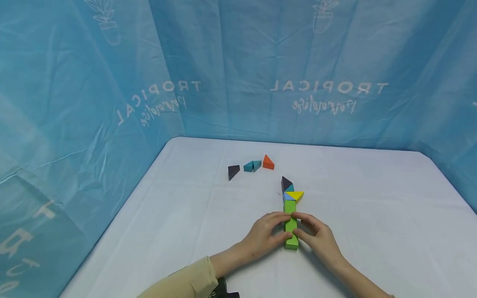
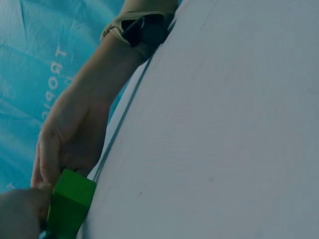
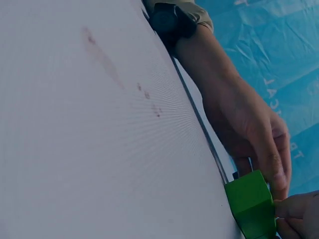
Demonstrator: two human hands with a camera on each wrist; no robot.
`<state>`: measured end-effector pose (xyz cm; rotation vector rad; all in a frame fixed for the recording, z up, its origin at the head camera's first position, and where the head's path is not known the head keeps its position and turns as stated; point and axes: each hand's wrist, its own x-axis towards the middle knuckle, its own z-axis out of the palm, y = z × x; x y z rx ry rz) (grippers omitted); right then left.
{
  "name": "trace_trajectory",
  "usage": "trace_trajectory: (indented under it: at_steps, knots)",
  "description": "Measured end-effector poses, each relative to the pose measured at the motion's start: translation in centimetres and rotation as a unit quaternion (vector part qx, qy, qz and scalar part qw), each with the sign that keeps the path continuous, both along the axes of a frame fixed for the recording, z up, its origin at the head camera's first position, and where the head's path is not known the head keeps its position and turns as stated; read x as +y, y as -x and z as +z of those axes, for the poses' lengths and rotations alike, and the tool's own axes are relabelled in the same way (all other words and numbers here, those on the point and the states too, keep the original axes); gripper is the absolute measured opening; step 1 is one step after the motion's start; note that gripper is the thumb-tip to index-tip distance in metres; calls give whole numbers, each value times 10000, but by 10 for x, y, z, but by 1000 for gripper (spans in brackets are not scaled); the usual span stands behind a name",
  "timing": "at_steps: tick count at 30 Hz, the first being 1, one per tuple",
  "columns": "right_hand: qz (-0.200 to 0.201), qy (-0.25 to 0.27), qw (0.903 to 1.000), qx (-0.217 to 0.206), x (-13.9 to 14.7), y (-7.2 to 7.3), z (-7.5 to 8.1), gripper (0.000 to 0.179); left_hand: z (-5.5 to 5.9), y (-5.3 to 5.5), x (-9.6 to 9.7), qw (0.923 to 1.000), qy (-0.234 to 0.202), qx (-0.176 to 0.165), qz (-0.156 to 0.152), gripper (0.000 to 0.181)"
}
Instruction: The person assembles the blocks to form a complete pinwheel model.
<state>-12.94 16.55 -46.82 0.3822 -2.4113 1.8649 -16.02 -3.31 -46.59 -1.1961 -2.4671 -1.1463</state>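
Two even squeezes should keep the green bar point(image 1: 290, 225) straight toward twelve o'clock, left hand point(image 1: 263, 234) gripping at nine, right hand point(image 1: 321, 239) at three.

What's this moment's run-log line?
left hand: touching green section | right hand: touching green section | yellow block: at its far end

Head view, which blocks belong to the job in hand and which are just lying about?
Likely the job, grouped: green bar, held; blue triangle; yellow triangle; teal triangle; dark triangle.

Seemingly lying about, apart: dark block; two teal blocks; orange block.
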Motion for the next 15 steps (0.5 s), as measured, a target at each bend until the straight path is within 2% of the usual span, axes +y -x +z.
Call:
trace_trajectory:
  at_steps: [3,6,8,11,13,15]
  knots:
    - [71,32,9998,192,1,1,0,38,9,13,-5,9999,2,31,150,43]
    - [100,69,9995,287,2,2,2,38,21,40,-13,9968,-347,-190,697,42]
    - [84,89,9995,276,3,2,3,38,26,61,-18,9882,-788,-531,1199,39]
    - [73,110,9998,134,2,1,3,39,25,90,-25,9692,-1366,-955,1815,37]
    - [79,143,9999,36,2,0,3,39,22,105,-27,9574,-1575,-1178,2114,37]
    - [87,164,9998,-26,1,-1,2,40,17,116,-28,9506,-1611,-1255,2338,38]
